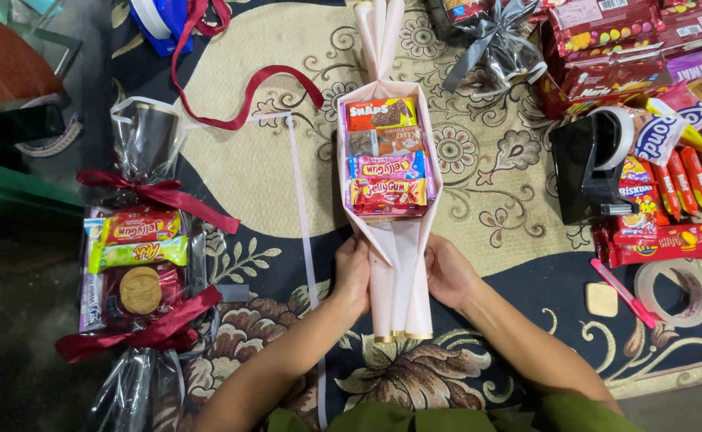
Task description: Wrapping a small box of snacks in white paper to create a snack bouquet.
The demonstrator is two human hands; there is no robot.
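Observation:
A pale pink paper wrap (pixel 403 276) lies lengthwise on the patterned carpet (pixel 271 160), holding a stack of several colourful snack packets (pixel 387 156). My left hand (pixel 353 272) presses the wrap's lower left side and my right hand (pixel 447 270) presses its lower right side, gathering the paper into a narrow neck below the packets. The paper's gold-edged end (pixel 403 334) points toward me. The far end of the wrap is twisted shut (pixel 379 36).
A finished snack bundle (pixel 139 256) in clear film with dark red ribbons lies at left. A loose red ribbon (pixel 243 88) and thin pale ribbon (pixel 301 200) cross the carpet. At right stand a black tape dispenser (pixel 591 164), tape roll (pixel 675 292), pink cutter (pixel 623 292) and many snack packs (pixel 647 56).

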